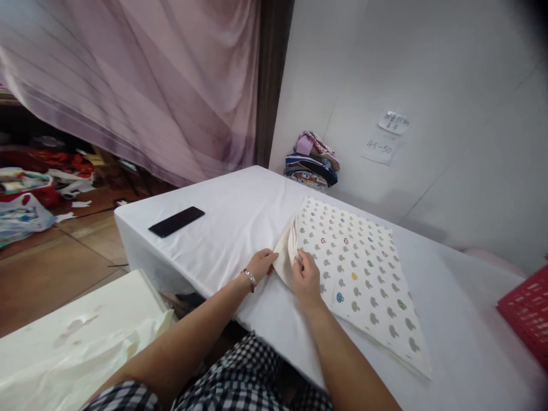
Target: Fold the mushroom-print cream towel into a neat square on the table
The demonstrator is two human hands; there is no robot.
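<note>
Checked sleeves nearest camera, both forearms reaching over white-covered table [222, 205]. Left hand [260, 264] pinching lifted edge of patterned cloth [363, 268]. Right hand [306, 277] just beside it, fingers curled, pinching same raised fold. Rest of cloth flat, beyond right hand. Black phone [176, 221] well apart, beyond left hand.

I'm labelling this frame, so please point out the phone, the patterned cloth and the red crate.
phone [176, 221], head view, middle of its dark screen.
patterned cloth [363, 274], head view, flat printed top layer.
red crate [528, 311], head view, its latticed side wall.
</note>
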